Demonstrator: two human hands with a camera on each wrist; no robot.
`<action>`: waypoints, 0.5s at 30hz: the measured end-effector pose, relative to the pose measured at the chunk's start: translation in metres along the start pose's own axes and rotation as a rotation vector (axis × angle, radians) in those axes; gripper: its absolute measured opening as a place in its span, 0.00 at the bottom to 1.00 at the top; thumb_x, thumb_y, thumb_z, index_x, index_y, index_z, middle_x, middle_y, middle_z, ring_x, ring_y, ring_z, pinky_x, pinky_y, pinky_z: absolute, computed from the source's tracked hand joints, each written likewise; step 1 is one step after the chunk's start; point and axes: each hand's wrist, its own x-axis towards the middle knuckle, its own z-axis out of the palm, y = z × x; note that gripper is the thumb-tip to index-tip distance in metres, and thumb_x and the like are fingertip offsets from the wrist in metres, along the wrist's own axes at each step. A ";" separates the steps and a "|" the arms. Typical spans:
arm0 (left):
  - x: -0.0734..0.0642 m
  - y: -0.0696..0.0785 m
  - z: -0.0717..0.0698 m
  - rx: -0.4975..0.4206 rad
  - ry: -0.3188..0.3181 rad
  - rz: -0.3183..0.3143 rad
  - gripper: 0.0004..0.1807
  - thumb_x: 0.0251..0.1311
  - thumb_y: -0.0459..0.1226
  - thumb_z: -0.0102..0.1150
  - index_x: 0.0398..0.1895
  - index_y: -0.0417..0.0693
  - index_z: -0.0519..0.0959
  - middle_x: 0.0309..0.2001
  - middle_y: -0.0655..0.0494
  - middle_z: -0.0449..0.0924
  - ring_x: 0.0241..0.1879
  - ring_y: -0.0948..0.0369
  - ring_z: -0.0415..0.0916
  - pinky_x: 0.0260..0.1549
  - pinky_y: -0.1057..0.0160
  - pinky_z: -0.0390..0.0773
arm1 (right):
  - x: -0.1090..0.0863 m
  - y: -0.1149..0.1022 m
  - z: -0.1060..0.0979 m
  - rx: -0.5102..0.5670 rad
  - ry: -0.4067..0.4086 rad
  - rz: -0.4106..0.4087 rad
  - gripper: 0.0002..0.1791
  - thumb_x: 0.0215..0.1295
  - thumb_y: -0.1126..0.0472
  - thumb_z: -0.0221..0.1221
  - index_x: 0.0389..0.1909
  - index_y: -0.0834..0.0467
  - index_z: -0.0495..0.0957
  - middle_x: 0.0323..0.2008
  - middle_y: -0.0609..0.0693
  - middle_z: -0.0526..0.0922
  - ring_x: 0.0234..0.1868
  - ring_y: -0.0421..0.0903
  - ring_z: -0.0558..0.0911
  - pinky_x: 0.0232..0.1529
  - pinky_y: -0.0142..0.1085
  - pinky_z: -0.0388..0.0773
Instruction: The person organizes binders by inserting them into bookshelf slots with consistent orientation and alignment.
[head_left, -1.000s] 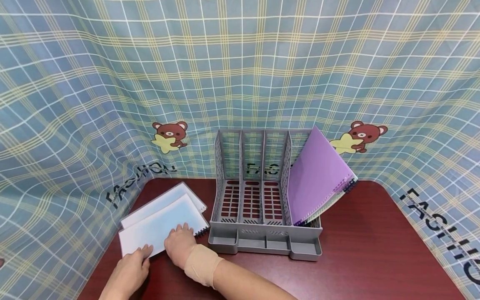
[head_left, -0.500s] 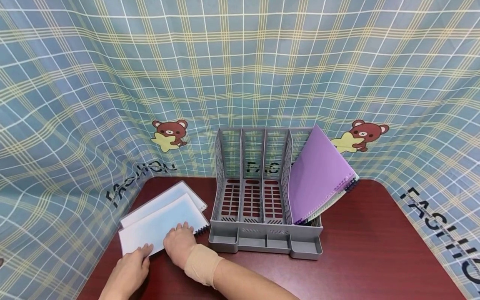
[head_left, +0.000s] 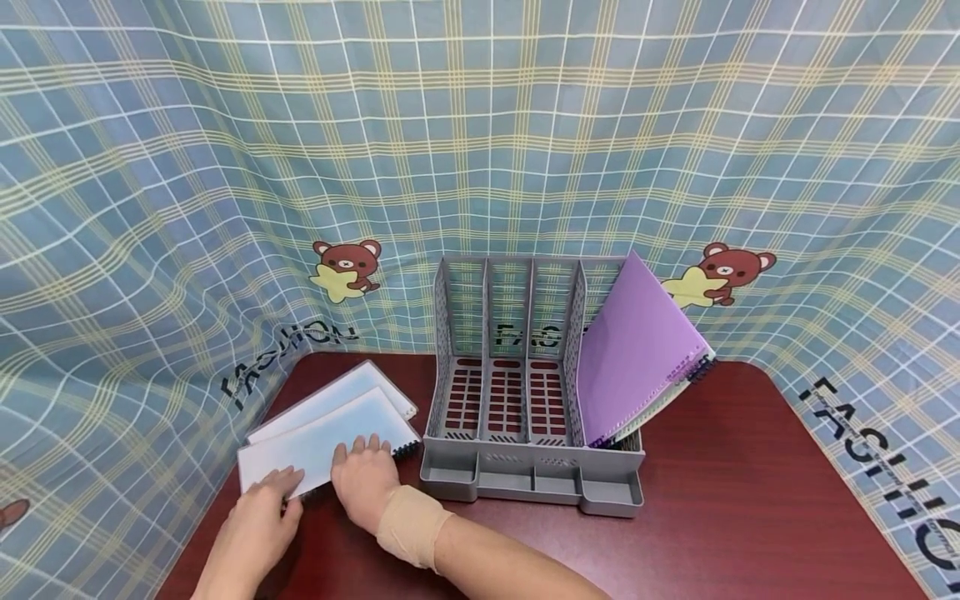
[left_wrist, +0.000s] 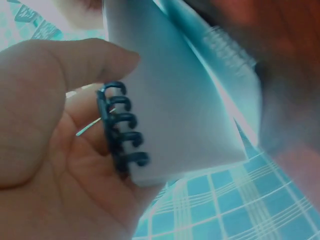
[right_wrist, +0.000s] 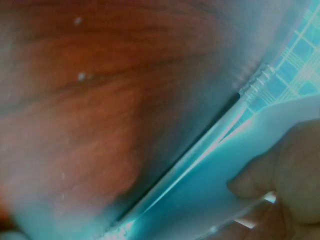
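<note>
Two spiral-bound notebooks with white-and-pale-blue covers overlap at the left of the table in the head view. My left hand (head_left: pixel 255 525) grips the near left end of the front notebook (head_left: pixel 330 442). In the left wrist view its thumb (left_wrist: pixel 110 60) lies on the cover beside black binding rings (left_wrist: pixel 122 127), with the other fingers underneath. My right hand (head_left: pixel 367 483) holds the same notebook's near edge towards its right end. The right wrist view shows that thumb (right_wrist: pixel 255 175) against the cover and fingers on the other side. The back notebook (head_left: pixel 330 400) lies partly hidden behind it.
A grey desk file rack (head_left: pixel 517 454) with upright dividers and small front trays stands right of the notebooks. A purple notebook (head_left: pixel 637 350) leans in its rightmost slot, with another pale bound one behind it. Plaid cloth (head_left: pixel 495 150) surrounds the dark red table (head_left: pixel 750 500).
Both hands have shifted slightly forward, away from the person. The front notebook's left end has moved a little with them, and the head view has turned slightly.
</note>
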 end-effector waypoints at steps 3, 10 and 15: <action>-0.003 0.004 -0.007 -0.010 0.157 0.056 0.22 0.62 0.29 0.65 0.60 0.31 0.80 0.59 0.26 0.78 0.62 0.27 0.71 0.60 0.26 0.65 | -0.002 0.006 -0.004 0.001 0.106 0.011 0.25 0.67 0.43 0.63 0.63 0.46 0.78 0.52 0.46 0.85 0.53 0.45 0.84 0.52 0.37 0.82; -0.012 0.019 -0.031 -0.048 0.421 0.080 0.45 0.54 0.35 0.75 0.76 0.36 0.65 0.67 0.23 0.68 0.68 0.27 0.63 0.72 0.31 0.51 | -0.004 0.021 -0.007 0.090 0.391 0.049 0.12 0.64 0.53 0.65 0.47 0.50 0.78 0.31 0.42 0.78 0.29 0.40 0.77 0.28 0.31 0.77; -0.018 0.029 -0.049 -0.080 0.421 -0.023 0.55 0.57 0.40 0.73 0.82 0.36 0.50 0.76 0.25 0.55 0.73 0.28 0.54 0.74 0.33 0.49 | -0.002 0.034 -0.016 0.233 0.463 0.054 0.18 0.65 0.58 0.64 0.55 0.55 0.77 0.42 0.45 0.85 0.33 0.41 0.85 0.26 0.32 0.82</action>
